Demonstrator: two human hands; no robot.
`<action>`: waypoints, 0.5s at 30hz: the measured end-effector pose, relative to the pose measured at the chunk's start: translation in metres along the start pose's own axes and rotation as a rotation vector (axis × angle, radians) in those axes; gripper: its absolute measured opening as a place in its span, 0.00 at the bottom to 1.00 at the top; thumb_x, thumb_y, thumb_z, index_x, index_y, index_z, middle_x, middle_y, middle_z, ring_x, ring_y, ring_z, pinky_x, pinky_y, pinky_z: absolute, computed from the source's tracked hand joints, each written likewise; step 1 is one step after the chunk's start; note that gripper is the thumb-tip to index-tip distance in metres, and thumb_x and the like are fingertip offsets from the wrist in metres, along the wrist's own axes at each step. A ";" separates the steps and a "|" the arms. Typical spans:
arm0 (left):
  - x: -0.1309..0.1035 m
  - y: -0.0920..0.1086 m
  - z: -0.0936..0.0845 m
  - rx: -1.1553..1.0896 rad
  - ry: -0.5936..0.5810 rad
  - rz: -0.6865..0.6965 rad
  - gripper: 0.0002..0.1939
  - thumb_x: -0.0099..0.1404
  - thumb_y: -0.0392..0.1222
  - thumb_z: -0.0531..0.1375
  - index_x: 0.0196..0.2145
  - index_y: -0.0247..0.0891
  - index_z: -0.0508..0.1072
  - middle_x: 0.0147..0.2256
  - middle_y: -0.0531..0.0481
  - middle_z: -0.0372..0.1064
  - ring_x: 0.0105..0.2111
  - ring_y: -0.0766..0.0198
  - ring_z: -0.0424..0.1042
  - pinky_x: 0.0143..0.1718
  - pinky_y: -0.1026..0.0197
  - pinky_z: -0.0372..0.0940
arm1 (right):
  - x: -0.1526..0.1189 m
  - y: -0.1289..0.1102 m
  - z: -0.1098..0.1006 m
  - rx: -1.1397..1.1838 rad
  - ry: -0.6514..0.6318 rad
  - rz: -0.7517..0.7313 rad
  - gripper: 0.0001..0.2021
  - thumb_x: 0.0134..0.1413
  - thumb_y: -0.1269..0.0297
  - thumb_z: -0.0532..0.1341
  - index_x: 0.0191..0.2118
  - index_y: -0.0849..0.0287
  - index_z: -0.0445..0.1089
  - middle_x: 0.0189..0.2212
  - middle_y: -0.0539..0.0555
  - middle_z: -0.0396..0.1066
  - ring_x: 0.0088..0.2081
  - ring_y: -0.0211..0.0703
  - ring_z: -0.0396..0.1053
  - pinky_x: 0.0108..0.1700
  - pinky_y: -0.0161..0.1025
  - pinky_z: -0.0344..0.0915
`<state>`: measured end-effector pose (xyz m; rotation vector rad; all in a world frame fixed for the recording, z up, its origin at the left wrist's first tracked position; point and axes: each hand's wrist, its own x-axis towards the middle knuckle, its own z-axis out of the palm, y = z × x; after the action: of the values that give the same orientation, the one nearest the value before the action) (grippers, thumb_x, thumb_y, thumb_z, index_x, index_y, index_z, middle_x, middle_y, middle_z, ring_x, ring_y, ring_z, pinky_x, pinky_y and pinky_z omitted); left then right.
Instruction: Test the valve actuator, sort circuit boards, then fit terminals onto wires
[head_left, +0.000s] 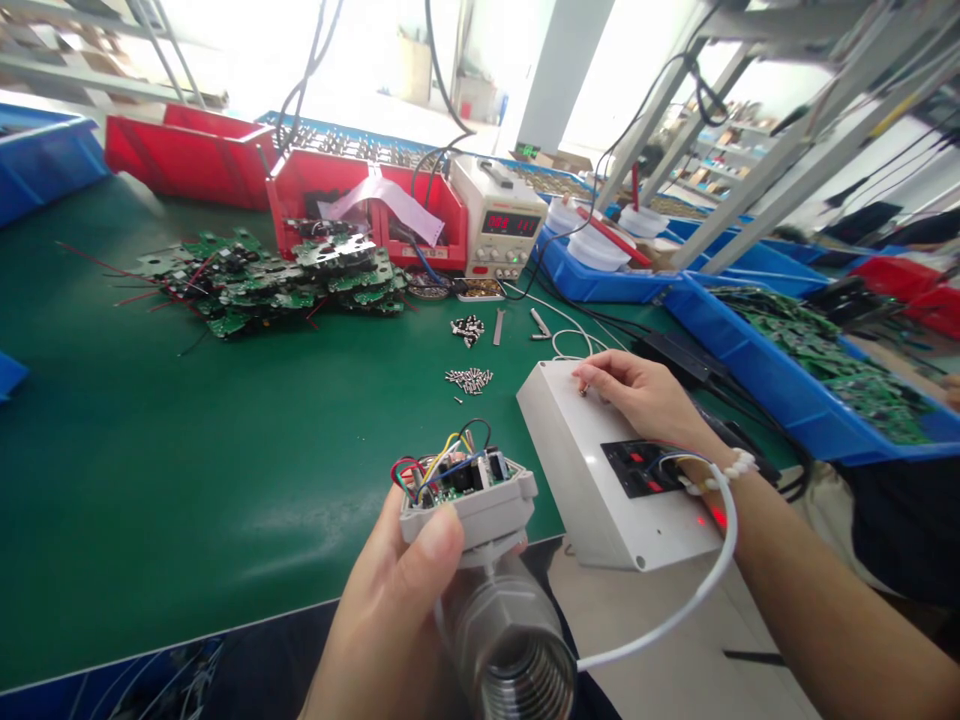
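1. Green bench: red bin holding dark, half-covered parts, blue tray full of circuit boards.
2. Left hand wraps the wired valve unit at the near edge, frame cutting its threaded end.
3. Right fingertips pinch a mostly hidden switch on the box.

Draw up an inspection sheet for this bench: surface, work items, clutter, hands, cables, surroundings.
Surface: green mat, reflecting light near its front edge.
Work items: threaded metal fitting under an open grey housing full of wires; pale control box alongside.
Clutter: heap of circuit boards; pile of small metal parts.
Hands: left hand grips the grey housing; right hand has its fingertips at the control box's top.
Cables: white cable runs from the box to behind the fitting; its end is hidden.
Surroundings: red bin; power supply, display lit.
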<state>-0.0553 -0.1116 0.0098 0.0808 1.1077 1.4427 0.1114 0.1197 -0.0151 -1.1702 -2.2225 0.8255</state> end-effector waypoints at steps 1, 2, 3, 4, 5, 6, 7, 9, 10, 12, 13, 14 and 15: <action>0.000 0.001 0.000 0.014 0.007 -0.010 0.29 0.52 0.59 0.67 0.45 0.35 0.75 0.31 0.43 0.78 0.35 0.55 0.75 0.33 0.63 0.68 | 0.000 -0.001 0.000 -0.003 0.004 0.001 0.16 0.54 0.49 0.59 0.30 0.59 0.72 0.28 0.52 0.72 0.28 0.40 0.64 0.34 0.38 0.59; 0.000 0.002 0.000 0.031 0.016 -0.022 0.30 0.52 0.59 0.67 0.46 0.35 0.75 0.31 0.43 0.78 0.34 0.56 0.75 0.33 0.63 0.68 | 0.000 -0.001 0.000 -0.006 0.007 0.001 0.17 0.54 0.49 0.59 0.29 0.59 0.72 0.28 0.52 0.72 0.28 0.41 0.64 0.34 0.38 0.59; 0.000 0.002 0.000 0.044 0.026 -0.035 0.30 0.51 0.59 0.67 0.46 0.36 0.75 0.31 0.43 0.78 0.33 0.56 0.75 0.32 0.63 0.68 | 0.001 -0.001 0.000 -0.008 0.008 0.000 0.17 0.54 0.49 0.59 0.29 0.58 0.71 0.28 0.52 0.73 0.28 0.41 0.64 0.34 0.38 0.59; -0.001 0.003 0.000 0.049 0.033 -0.044 0.31 0.51 0.59 0.68 0.47 0.36 0.75 0.31 0.43 0.78 0.33 0.56 0.75 0.32 0.63 0.68 | 0.001 -0.001 0.001 -0.008 0.011 -0.001 0.17 0.54 0.48 0.59 0.29 0.58 0.71 0.28 0.52 0.73 0.28 0.41 0.65 0.33 0.38 0.59; -0.001 0.003 0.000 0.043 0.037 -0.048 0.32 0.50 0.59 0.68 0.47 0.36 0.75 0.31 0.43 0.78 0.33 0.55 0.75 0.32 0.62 0.68 | 0.001 -0.001 0.001 -0.008 0.013 -0.003 0.18 0.54 0.47 0.59 0.29 0.58 0.71 0.28 0.52 0.73 0.27 0.41 0.65 0.33 0.38 0.59; -0.002 0.003 0.000 0.029 0.038 -0.049 0.33 0.50 0.58 0.68 0.48 0.36 0.74 0.32 0.42 0.78 0.33 0.54 0.75 0.32 0.62 0.67 | 0.001 -0.001 0.001 -0.008 0.014 -0.005 0.18 0.54 0.47 0.58 0.29 0.58 0.71 0.28 0.53 0.73 0.27 0.41 0.65 0.33 0.38 0.59; -0.003 0.003 0.000 0.012 0.036 -0.051 0.34 0.49 0.58 0.69 0.50 0.36 0.74 0.32 0.42 0.78 0.34 0.54 0.75 0.32 0.61 0.67 | 0.001 -0.001 0.001 -0.008 0.014 -0.007 0.19 0.54 0.46 0.58 0.29 0.58 0.71 0.28 0.53 0.73 0.27 0.41 0.65 0.33 0.38 0.59; -0.005 0.004 0.000 -0.003 0.030 -0.073 0.36 0.49 0.58 0.69 0.52 0.36 0.72 0.33 0.41 0.79 0.31 0.54 0.75 0.30 0.61 0.67 | 0.001 0.000 0.001 -0.009 0.014 -0.009 0.19 0.54 0.46 0.58 0.29 0.58 0.71 0.28 0.53 0.73 0.27 0.41 0.65 0.33 0.38 0.59; -0.005 0.005 0.000 0.001 0.026 -0.093 0.37 0.49 0.58 0.69 0.53 0.36 0.71 0.34 0.40 0.79 0.29 0.55 0.75 0.29 0.60 0.66 | 0.001 0.000 0.001 -0.010 0.013 -0.009 0.19 0.54 0.46 0.58 0.29 0.59 0.71 0.28 0.53 0.73 0.27 0.41 0.64 0.32 0.38 0.59; -0.007 0.007 0.000 0.012 0.024 -0.128 0.40 0.48 0.58 0.69 0.54 0.35 0.70 0.36 0.38 0.79 0.27 0.55 0.74 0.27 0.60 0.66 | 0.001 0.000 0.001 -0.003 0.012 -0.006 0.19 0.54 0.46 0.58 0.29 0.59 0.71 0.28 0.53 0.73 0.27 0.40 0.64 0.32 0.38 0.58; -0.007 0.008 0.000 0.015 0.030 -0.138 0.41 0.47 0.58 0.70 0.55 0.35 0.70 0.36 0.38 0.79 0.28 0.54 0.74 0.27 0.59 0.66 | 0.001 -0.001 0.001 0.000 0.013 -0.003 0.19 0.54 0.46 0.58 0.29 0.59 0.71 0.28 0.53 0.73 0.27 0.40 0.63 0.32 0.38 0.58; -0.008 0.009 0.000 0.016 0.039 -0.144 0.41 0.46 0.58 0.71 0.54 0.35 0.70 0.36 0.38 0.79 0.29 0.54 0.75 0.28 0.59 0.67 | 0.001 -0.001 0.001 0.000 0.013 0.000 0.19 0.54 0.46 0.58 0.29 0.59 0.71 0.28 0.53 0.72 0.26 0.40 0.63 0.32 0.38 0.58; -0.008 0.010 0.000 0.017 0.048 -0.147 0.42 0.45 0.57 0.71 0.54 0.35 0.70 0.36 0.38 0.79 0.30 0.53 0.75 0.29 0.60 0.67 | 0.001 -0.001 0.001 -0.001 0.015 0.003 0.19 0.54 0.47 0.58 0.28 0.59 0.71 0.28 0.53 0.72 0.26 0.40 0.63 0.32 0.38 0.58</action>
<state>-0.0607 -0.1157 0.0206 -0.0238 1.1415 1.3098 0.1097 0.1195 -0.0144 -1.1766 -2.2092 0.8144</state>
